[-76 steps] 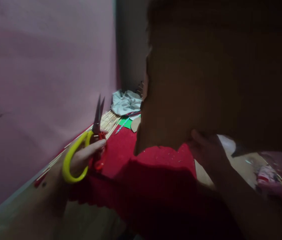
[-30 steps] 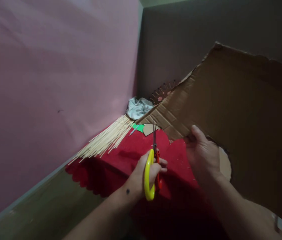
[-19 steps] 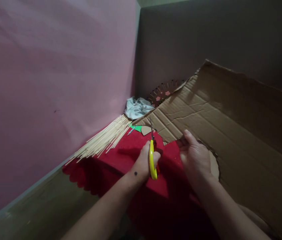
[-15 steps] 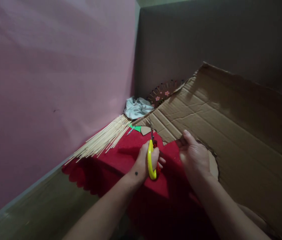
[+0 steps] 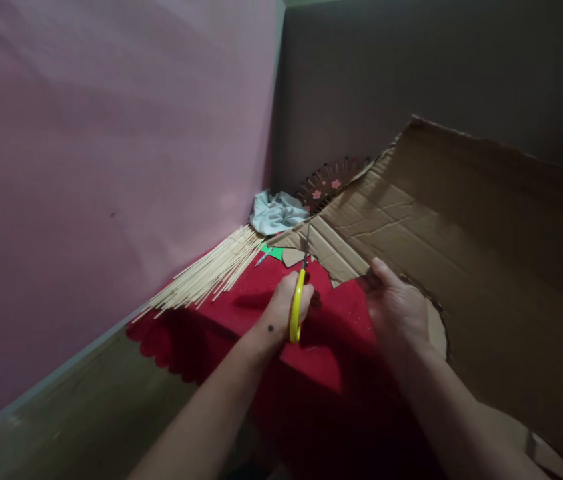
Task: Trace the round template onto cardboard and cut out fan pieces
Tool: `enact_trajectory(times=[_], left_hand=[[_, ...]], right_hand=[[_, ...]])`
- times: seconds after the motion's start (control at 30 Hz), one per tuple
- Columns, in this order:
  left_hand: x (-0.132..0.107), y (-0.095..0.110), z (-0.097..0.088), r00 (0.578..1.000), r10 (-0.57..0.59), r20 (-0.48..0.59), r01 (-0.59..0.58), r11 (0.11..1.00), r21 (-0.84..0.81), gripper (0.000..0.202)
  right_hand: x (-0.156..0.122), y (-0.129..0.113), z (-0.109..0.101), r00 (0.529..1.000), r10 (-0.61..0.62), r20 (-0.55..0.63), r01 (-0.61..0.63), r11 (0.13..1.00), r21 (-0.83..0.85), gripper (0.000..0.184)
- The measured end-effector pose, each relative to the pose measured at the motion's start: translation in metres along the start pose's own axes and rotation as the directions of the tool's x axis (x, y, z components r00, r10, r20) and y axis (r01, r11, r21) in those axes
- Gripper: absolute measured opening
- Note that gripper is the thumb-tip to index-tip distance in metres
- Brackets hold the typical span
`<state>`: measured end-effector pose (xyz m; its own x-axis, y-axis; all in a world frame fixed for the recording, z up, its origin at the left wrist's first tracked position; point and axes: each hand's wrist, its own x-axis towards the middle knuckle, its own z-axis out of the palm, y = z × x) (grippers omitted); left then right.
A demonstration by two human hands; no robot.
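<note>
"So, what lay furthest left?"

"Pale thin sticks [image 5: 208, 270], fanned out on the red cloth [image 5: 321, 373] near the pink wall [image 5: 111, 147]."

"And next?"

"The left hand [image 5: 284, 303], wrapped around the yellow handle of the scissors [image 5: 296, 310]. Their blades pointed away, up against the cardboard sheet [image 5: 486, 267]; I couldn't tell whether they bit into it."

"The other one?"

"Further right, the right hand [image 5: 401, 310] gripped the sheet's ragged near edge, thumb on top. The tilted sheet filled the right side."

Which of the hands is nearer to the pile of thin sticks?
Left. The left hand, holding the scissors, is right of the sticks, apart from them; the right hand is farther right, gripping the cardboard by its edge.
</note>
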<state>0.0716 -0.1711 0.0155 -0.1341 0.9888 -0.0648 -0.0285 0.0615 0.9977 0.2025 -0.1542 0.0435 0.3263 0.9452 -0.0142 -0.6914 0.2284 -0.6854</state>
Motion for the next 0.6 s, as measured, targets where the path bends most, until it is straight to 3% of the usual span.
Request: enact_trajectory(times=[0.27,0.5,0.6], left_hand=[[-0.023,-0.007,-0.004,1.0,-0.008,0.016,0.007,0.997,0.077,0.038],[-0.021,-0.002,0.001,0.999,-0.041,0.009,0.042,0.999,-0.031,0.016],[-0.02,0.004,-0.002,1.0,-0.026,0.01,0.026,0.999,-0.018,0.019]], right_hand=[[0.004,0.002,-0.017,0.998,0.047,0.051,-0.042,0.995,-0.095,0.019],[-0.003,-0.004,-0.012,0.991,0.12,0.051,-0.116,0.99,-0.079,0.02],[-0.007,-0.006,-0.009,0.993,0.103,0.053,-0.098,0.992,-0.077,0.021]])
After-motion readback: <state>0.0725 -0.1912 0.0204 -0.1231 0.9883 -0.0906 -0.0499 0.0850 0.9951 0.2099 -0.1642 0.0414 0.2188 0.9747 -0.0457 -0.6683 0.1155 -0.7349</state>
